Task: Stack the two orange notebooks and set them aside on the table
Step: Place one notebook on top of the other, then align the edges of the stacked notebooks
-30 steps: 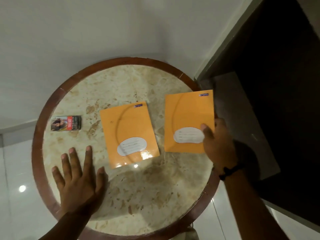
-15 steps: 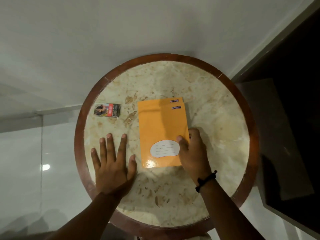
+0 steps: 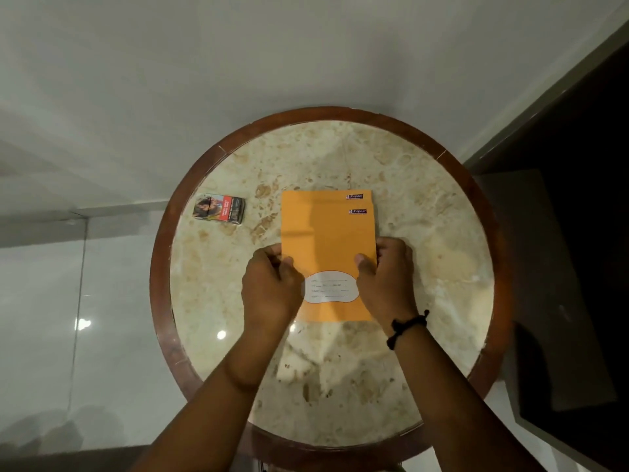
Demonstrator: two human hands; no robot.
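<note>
Far left on the round marble table [image 3: 425, 206]: a small printed box [image 3: 219, 208] lies flat, well apart from your hands. Your left hand [image 3: 270, 291] is curled at the left edge of the top orange notebook [image 3: 328, 243], thumb on the cover, fingers tucked at or under the edge; can't tell how far under. It's pinching that edge, not spread. The two notebooks sit stacked at table centre, top one shifted toward you so a strip of the bottom orange notebook [image 3: 320, 196] shows at the far end, both logos visible. The white label patch [image 3: 329, 291] on the top cover sits between your hands, partly covered by both. Your right hand [image 3: 386, 281] grips the right edge the same way: thumb on the cover, fingers wrapped around the side, closed on the notebook. A black wristband [image 3: 406, 327] is on your right wrist. The stack lies flat, touching the table.
</note>
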